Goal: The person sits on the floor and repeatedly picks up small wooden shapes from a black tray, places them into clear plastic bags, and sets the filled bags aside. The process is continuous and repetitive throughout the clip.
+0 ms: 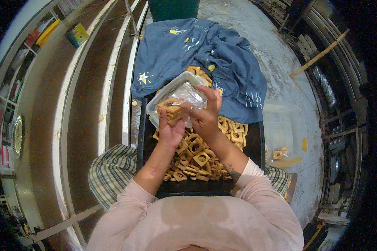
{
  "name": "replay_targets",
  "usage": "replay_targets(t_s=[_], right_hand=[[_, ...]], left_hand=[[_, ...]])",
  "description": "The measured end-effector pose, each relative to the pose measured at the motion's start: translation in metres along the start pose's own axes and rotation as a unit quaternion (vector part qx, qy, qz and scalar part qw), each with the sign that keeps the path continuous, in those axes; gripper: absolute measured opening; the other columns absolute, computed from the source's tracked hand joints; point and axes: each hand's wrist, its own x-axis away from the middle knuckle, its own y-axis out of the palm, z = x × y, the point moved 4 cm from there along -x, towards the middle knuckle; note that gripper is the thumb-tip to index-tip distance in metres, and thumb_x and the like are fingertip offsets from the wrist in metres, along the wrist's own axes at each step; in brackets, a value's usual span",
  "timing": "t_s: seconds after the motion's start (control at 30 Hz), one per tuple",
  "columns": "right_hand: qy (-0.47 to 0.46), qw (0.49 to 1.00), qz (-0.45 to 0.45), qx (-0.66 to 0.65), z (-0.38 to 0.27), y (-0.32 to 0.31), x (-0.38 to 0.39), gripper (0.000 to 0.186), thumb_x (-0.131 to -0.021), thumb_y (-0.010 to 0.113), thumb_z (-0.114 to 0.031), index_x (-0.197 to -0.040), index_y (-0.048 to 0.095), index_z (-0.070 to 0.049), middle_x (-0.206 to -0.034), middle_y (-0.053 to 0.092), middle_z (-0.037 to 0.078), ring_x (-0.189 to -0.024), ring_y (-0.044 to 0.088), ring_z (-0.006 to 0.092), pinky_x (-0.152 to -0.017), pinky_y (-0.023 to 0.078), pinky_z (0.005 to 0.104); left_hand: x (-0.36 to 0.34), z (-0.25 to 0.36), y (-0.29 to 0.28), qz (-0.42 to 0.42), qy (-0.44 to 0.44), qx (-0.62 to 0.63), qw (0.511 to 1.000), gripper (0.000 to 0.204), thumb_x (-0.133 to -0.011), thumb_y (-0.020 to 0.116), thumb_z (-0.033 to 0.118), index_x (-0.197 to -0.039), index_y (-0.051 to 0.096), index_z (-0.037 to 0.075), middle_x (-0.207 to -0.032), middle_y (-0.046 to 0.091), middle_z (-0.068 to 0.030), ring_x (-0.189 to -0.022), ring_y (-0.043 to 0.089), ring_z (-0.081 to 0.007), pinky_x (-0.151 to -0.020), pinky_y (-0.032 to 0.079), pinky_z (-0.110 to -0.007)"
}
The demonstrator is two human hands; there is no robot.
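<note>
Blue cloth crowds eleven to two o'clock from the left hand; pale rails block nine; the black tray leaves passage at eight.

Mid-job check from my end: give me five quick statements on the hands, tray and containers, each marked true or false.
1. The left hand holds several golden square pieces stacked together. True.
2. The blue cloth lies over the near end of the black tray. False: it lies at the far end.
3. The plastic tub beyond the hands is open at the top. True.
4. The loose pieces in the tray are all solid, without holes. False: many show a round hole.
5. A see-through container is to the right of the tray. True.
</note>
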Motion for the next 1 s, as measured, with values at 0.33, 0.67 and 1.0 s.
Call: replay_targets(t_s=[0.33, 0.67, 1.0], right_hand=[[0.057, 0.983, -0.125, -0.122, 0.003, -0.002, -0.002, 0.023, -0.065, 0.061, -0.002, -0.087, 0.064, -0.008, -0.091, 0.054, 0.012, -0.085, 0.053, 0.0273, -0.075, 0.043, 0.0368], [0.233, 0.939, -0.020, 0.251, 0.097, -0.235, 0.070, 0.016, -0.066, 0.059, 0.001, -0.079, 0.064, -0.006, -0.077, 0.056, 0.011, -0.072, 0.056, 0.0271, -0.063, 0.045, 0.0329], [0.523, 0.700, -0.346, 0.341, 0.188, -0.235, 0.171, 0.030, -0.070, 0.061, -0.028, -0.078, 0.062, 0.001, -0.094, 0.057, 0.019, -0.081, 0.056, 0.0330, -0.067, 0.045, 0.0408]], left_hand=[[0.007, -0.011, 0.002, 0.054, -0.062, -0.045, 0.996, 0.067, -0.074, 0.052, 0.055, -0.118, 0.039, 0.007, -0.119, 0.045, -0.0096, -0.108, 0.046, -0.0214, -0.096, 0.036, -0.036], [0.052, -0.180, 0.066, -0.194, -0.560, -0.331, 0.734, 0.059, -0.082, 0.039, 0.056, -0.115, 0.035, 0.006, -0.106, 0.051, -0.0180, -0.085, 0.057, -0.0255, -0.074, 0.048, -0.035], [0.041, -0.278, 0.069, -0.218, -0.412, -0.422, 0.778, 0.031, -0.085, 0.048, 0.020, -0.112, 0.040, 0.007, -0.104, 0.051, -0.0050, -0.096, 0.049, -0.0151, -0.084, 0.039, -0.028]])
